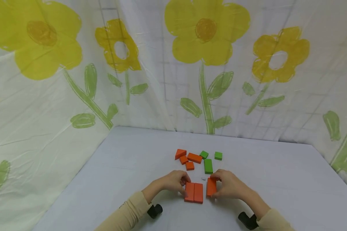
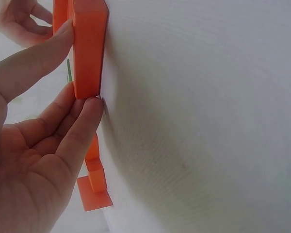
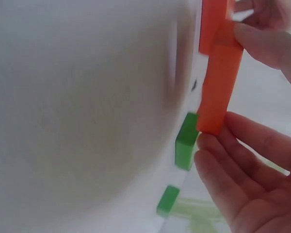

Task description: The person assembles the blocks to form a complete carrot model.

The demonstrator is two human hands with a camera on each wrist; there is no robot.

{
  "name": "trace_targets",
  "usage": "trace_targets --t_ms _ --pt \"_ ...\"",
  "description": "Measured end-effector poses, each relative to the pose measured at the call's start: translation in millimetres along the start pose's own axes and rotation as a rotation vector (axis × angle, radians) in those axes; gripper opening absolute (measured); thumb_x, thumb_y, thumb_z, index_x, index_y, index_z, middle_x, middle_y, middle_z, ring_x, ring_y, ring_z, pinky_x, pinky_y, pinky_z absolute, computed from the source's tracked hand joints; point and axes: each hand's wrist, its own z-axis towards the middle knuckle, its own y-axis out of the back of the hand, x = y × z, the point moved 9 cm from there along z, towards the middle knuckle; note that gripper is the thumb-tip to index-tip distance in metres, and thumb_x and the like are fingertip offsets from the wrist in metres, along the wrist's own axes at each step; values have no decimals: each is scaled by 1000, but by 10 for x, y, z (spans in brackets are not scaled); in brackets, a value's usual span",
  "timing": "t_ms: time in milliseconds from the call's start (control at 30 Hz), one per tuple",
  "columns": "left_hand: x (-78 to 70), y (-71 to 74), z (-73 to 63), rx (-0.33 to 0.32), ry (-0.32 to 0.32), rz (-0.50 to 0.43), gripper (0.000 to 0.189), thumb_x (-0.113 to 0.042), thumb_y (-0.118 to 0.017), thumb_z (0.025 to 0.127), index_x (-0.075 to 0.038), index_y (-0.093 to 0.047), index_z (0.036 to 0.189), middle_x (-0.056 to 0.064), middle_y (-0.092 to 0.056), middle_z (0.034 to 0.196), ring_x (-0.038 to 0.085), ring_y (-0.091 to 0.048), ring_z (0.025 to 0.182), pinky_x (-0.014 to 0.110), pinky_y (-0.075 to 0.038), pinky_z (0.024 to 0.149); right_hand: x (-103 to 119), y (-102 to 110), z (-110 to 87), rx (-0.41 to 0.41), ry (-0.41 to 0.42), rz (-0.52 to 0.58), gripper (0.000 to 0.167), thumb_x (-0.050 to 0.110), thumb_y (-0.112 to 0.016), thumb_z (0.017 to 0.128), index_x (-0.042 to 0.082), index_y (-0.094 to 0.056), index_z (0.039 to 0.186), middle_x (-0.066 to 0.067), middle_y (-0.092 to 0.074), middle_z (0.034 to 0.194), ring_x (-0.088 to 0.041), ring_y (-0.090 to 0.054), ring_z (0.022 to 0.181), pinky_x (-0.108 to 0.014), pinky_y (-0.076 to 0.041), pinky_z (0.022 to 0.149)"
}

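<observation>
Two red rectangular toy blocks lie side by side on the table, long sides together: a left block (image 1: 189, 193) and a right block (image 1: 199, 193). My left hand (image 1: 173, 182) grips the left one, thumb on its upper face and fingertips at its far end in the left wrist view. To the right of the pair, my right hand (image 1: 230, 186) holds an orange rectangular block (image 3: 220, 82) between the thumb at one end and the fingers at the other. This block is apart from the pair in the head view, with a narrow gap between.
Beyond the hands lie several orange blocks, among them a triangular one (image 1: 180, 153) and a rectangular one (image 1: 194, 157). Near them are a long green block (image 1: 208, 166) and two small green blocks, one at the right (image 1: 218, 156). A flowered curtain (image 1: 150, 106) hangs behind the white table (image 1: 110, 166).
</observation>
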Motion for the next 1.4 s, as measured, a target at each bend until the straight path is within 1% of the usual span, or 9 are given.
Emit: trace_targets --t_ms 333,633,767,900,1067,1133,1233,1333,1400 --pt "-8 7 23 0 -37 30 37 -5 -84 73 -4 -63 104 -3 -53 86 9 -48 79 21 -42 72 93 -218 -4 84 0 32 56 25 -89 66 0 -66 111 -1 -62 102 -20 -58 93 -43 -51 82" --pt "-7 -9 27 -2 -41 31 37 -5 -84 73 -4 -63 104 -3 -53 85 9 -48 78 21 -42 71 96 -249 -6 91 17 22 56 26 -88 67 0 -66 112 1 -62 102 -16 -55 89 -38 -51 81" --pt "-8 -8 29 0 -40 35 37 -6 -84 73 -4 -63 104 -2 -53 85 10 -48 78 21 -42 71 104 -225 22 127 34 9 59 28 -89 67 -2 -66 112 -2 -62 103 -18 -56 91 -39 -51 82" --pt "-10 0 32 2 -33 32 36 -6 -83 74 -4 -63 103 -2 -53 85 10 -48 79 21 -42 71 96 -97 147 135 29 35 52 25 -84 73 -4 -66 113 -8 -65 105 -26 -59 96 -45 -51 84" --pt "-23 12 30 1 -38 33 36 -5 -83 73 -4 -62 102 -2 -53 84 10 -48 78 21 -43 71 129 22 457 57 9 5 30 11 -74 85 -6 -68 109 -14 -68 104 -30 -63 96 -45 -52 83" --pt "-23 19 26 -1 -39 32 36 -5 -84 73 -3 -62 102 -1 -54 84 10 -48 78 21 -43 71 151 -3 606 29 -35 -45 22 8 -72 86 -4 -69 104 -12 -69 98 -26 -64 89 -41 -52 79" --pt "-18 26 25 -4 -39 34 37 -4 -84 72 -2 -63 101 -1 -54 84 10 -48 77 21 -43 71 142 -32 810 -57 -174 -98 12 10 -71 86 -1 -67 85 -4 -61 77 -18 -56 69 -31 -48 63" --pt "-21 18 31 -2 -40 35 36 -3 -84 72 -2 -62 101 -2 -54 85 9 -48 77 20 -43 71 107 -61 929 -140 -331 -108 29 20 -74 82 6 -53 67 1 -41 61 -13 -40 55 -25 -34 50" --pt "-32 6 33 -1 -42 35 36 -3 -83 72 -3 -62 101 -2 -54 85 9 -48 78 20 -44 71 101 -88 972 -164 -387 -109 37 22 -78 77 9 -46 62 2 -33 59 -12 -35 52 -24 -28 46"
